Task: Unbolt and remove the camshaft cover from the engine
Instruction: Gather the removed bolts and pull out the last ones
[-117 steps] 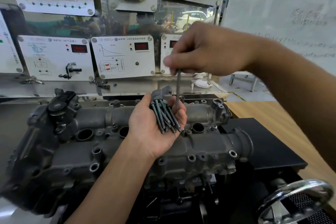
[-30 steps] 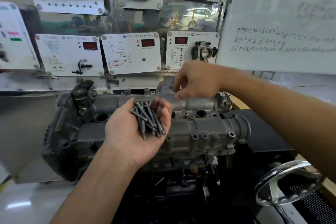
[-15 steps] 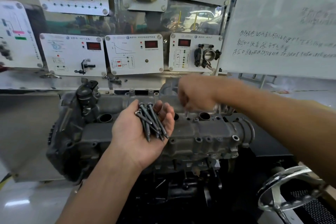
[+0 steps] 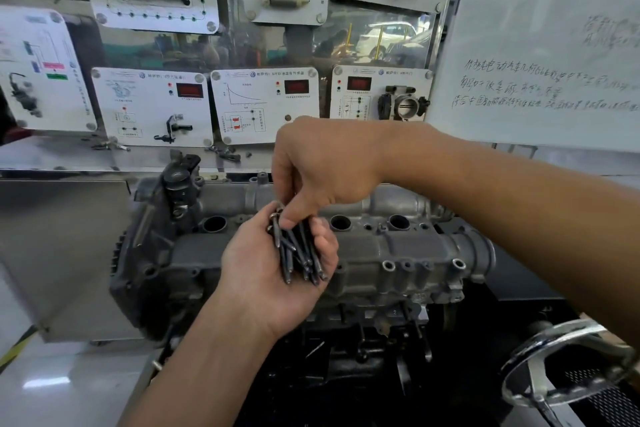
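"Several bolts (image 4: 298, 253) are lying across the left hand (image 4: 273, 274), which is cupping them palm-up with its fingers half curled round the shanks."

"And the right hand (image 4: 322, 170)?"

"It is hanging just above that palm, thumb and fingertips pinching down at the bolt heads, seemingly laying one into the bundle."

"Where is the camshaft cover (image 4: 398, 250) sitting?"

"Directly beneath both hands, seated on the engine (image 4: 363, 322) and not lifted yet."

"So what is making this step go well?"

"Holding the palm level and closing the fingers before the right hand is letting go, I'd say. Nothing should be slipping into the open holes below the hands."
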A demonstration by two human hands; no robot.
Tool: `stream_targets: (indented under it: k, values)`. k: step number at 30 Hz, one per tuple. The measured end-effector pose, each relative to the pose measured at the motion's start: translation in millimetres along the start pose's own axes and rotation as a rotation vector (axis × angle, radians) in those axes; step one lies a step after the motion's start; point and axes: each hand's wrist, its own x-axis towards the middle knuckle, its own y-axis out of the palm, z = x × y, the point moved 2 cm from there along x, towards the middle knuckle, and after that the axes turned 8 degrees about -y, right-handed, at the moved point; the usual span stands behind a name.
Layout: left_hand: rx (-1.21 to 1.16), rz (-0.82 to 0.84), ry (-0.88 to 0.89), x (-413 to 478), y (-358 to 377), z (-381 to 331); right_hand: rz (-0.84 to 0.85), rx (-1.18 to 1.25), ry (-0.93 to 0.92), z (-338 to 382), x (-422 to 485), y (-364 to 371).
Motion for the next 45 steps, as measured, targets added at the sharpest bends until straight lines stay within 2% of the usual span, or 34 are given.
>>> stream_targets:
  k: [3, 5, 6, 8, 9, 11, 20, 23, 25, 27, 30, 32, 37, 41, 45]
  values:
    - [-0.019, 0.023, -0.024, -9, -4, -4, -0.194, 0.108, -0.046, -8, 0, -5]
    - [-0.036, 0.036, -0.025, -16, -8, -5, -0.256, 0.133, 0.024, -23, 0, -5]
    - [-0.045, 0.036, -0.02, -19, -10, -5, -0.215, 0.099, 0.089, -31, -1, -1]
    - [-0.045, 0.025, -0.012, -24, -15, -5, -0.03, 0.014, 0.197, -44, -1, 17]
    - [-0.039, 0.02, -0.012, -26, -16, -5, 0.053, -0.01, 0.222, -48, 0, 29]
    - [-0.036, 0.004, -0.011, -27, -19, -5, 0.115, -0.041, 0.231, -50, 5, 49]
    - [-0.046, -0.033, -0.008, -23, -20, -1, 0.138, -0.178, 0.187, -45, 16, 51]
    - [-0.053, -0.041, -0.01, -21, -18, 0, -0.067, -0.096, 0.146, -38, 0, 12]
    - [-0.044, -0.05, -0.004, -19, -17, 1, -0.173, 0.081, 0.084, -27, -18, -14]
    - [-0.026, -0.049, -0.017, -16, -14, 6, -0.174, 0.24, -0.008, -9, -37, -25]
    - [0.035, -0.027, -0.061, -11, -4, 20, -0.041, 0.221, -0.056, 18, -55, -4]
    - [0.071, -0.008, -0.09, -4, 3, 34, -0.031, 0.148, 0.016, 24, -65, 15]
    - [0.194, 0.034, -0.215, 29, 28, 94, -0.302, -0.024, 0.372, 19, -146, 35]
    - [0.364, 0.1, -0.314, 69, 61, 182, -0.417, -0.067, 0.661, 13, -240, 51]
    - [0.478, 0.19, -0.572, 109, 92, 286, -0.535, 0.034, 0.959, -6, -356, 76]
